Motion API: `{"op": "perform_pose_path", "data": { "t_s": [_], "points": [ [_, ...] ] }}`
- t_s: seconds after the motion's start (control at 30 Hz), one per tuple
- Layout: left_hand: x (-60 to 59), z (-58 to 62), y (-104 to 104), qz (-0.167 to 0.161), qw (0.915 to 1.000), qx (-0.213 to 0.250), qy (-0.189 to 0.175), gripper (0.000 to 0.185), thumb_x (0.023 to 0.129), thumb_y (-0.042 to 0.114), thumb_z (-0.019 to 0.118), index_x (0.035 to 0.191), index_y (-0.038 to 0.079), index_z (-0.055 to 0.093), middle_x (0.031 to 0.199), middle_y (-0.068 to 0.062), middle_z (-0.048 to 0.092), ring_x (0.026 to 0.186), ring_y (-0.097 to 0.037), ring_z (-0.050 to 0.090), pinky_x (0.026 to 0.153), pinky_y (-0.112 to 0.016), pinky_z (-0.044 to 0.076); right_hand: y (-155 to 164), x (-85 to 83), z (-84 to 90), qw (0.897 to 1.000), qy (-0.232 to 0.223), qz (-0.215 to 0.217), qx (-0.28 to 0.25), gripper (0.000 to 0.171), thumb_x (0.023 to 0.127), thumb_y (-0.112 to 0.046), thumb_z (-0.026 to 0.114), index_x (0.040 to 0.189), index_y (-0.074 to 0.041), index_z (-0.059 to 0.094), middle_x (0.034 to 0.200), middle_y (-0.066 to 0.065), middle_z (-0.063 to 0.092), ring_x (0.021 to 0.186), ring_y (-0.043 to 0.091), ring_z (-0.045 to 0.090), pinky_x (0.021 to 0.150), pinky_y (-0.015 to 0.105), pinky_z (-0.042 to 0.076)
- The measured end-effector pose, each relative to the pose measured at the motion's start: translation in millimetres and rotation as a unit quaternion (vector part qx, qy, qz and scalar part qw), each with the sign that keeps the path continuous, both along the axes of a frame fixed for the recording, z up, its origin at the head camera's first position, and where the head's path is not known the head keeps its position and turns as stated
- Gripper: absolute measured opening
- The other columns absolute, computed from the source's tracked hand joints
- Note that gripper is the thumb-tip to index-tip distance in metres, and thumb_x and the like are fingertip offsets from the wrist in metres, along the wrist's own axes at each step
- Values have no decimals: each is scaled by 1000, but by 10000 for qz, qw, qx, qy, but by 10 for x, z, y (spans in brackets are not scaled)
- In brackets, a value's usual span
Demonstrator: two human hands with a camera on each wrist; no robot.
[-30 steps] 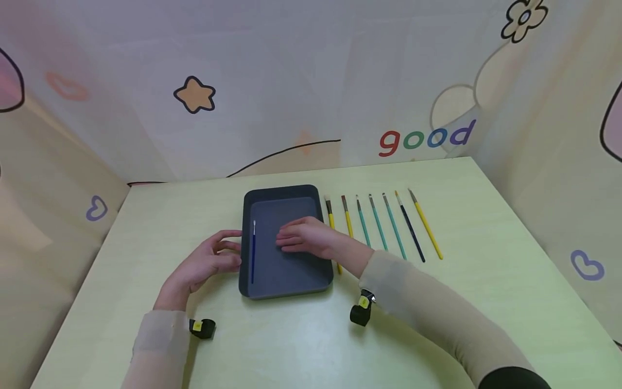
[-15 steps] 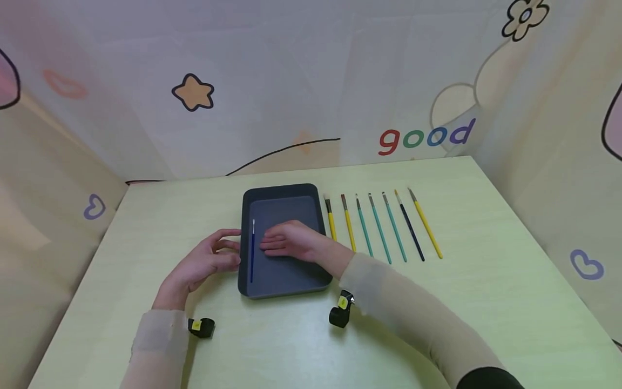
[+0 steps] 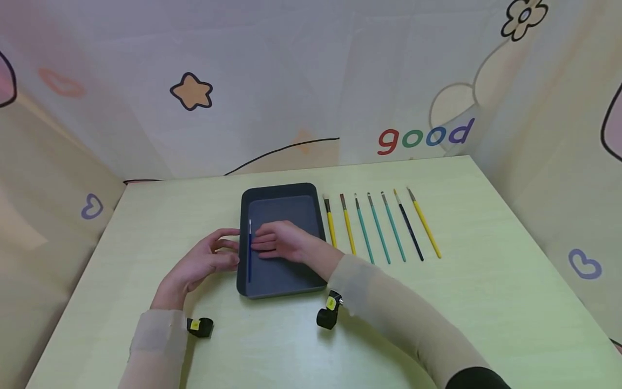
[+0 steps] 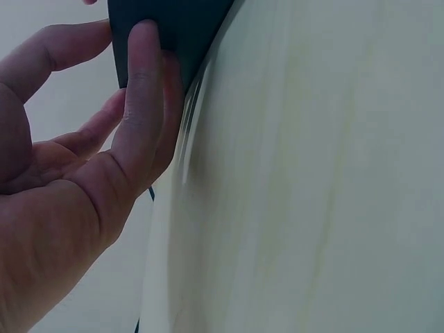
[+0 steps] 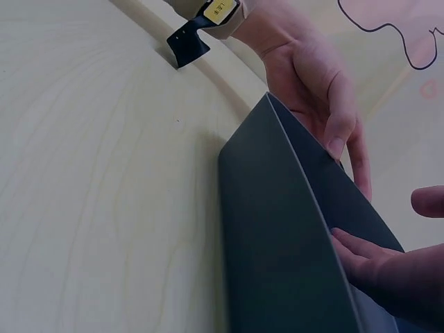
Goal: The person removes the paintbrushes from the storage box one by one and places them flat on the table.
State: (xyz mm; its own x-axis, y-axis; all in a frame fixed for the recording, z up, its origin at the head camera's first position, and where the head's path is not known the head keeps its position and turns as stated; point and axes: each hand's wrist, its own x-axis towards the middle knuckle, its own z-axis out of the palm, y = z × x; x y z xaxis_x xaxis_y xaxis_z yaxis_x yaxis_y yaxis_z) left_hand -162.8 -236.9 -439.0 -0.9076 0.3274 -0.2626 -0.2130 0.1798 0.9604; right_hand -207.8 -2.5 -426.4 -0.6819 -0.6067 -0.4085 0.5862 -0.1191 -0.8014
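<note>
Two hands meet at the dark tray [image 3: 279, 193] on the surface [image 3: 461, 302]: the left hand [image 3: 204, 262] presses relaxed fingers against its left wall, while the right hand [image 3: 282, 241] lies flat inside, fingers straight, beside the blue brush [image 3: 249, 251].

We see bright, even, diffuse light with no glare; the hands throw only faint soft shadows on the table [image 3: 437, 302]. The head view is sharp but bows at its edges. Both wrist views are soft, their nearest parts out of focus.
</note>
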Motion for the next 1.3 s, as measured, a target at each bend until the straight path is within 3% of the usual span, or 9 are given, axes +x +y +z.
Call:
{"op": "perform_pose_path", "data": {
  "t_s": [0.67, 0.97, 1.13, 1.3],
  "points": [
    [0, 10, -8, -62, 10000, -20, 64, 73, 91, -3, 66, 155, 1, 33, 132, -30, 46, 102, -24, 65, 91, -39, 59, -173, 29, -17, 9982, -53, -539, 254, 44, 101, -11, 53, 138, 14, 53, 138, 28, 58, 130, 38, 56, 112, 45, 43],
    [-6, -8, 0, -77, 9999, 4, 92, 72, 91, -5, 65, 155, 1, 34, 133, -29, 46, 101, -23, 65, 90, -38, 59, -289, 30, 16, 9969, 114, -315, 708, 30, 98, -5, 57, 124, 11, 59, 114, 19, 64, 106, 27, 61, 108, 46, 47],
    [4, -24, -7, -81, 9999, 22, 82, 71, 91, -4, 65, 155, 1, 34, 133, -29, 46, 102, -23, 65, 91, -38, 59, -299, 53, 15, 9918, 406, -332, 1166, 29, 101, -10, 59, 121, 10, 60, 101, 15, 65, 92, 24, 64, 100, 45, 53],
    [6, -12, -19, -85, 9999, 18, 105, 71, 91, -3, 65, 155, 1, 34, 134, -31, 46, 102, -24, 65, 91, -38, 58, -217, 51, 81, 9875, 657, -269, 1405, 40, 105, -17, 56, 129, 15, 57, 115, 27, 68, 107, 36, 69, 98, 45, 55]
  ]
}}
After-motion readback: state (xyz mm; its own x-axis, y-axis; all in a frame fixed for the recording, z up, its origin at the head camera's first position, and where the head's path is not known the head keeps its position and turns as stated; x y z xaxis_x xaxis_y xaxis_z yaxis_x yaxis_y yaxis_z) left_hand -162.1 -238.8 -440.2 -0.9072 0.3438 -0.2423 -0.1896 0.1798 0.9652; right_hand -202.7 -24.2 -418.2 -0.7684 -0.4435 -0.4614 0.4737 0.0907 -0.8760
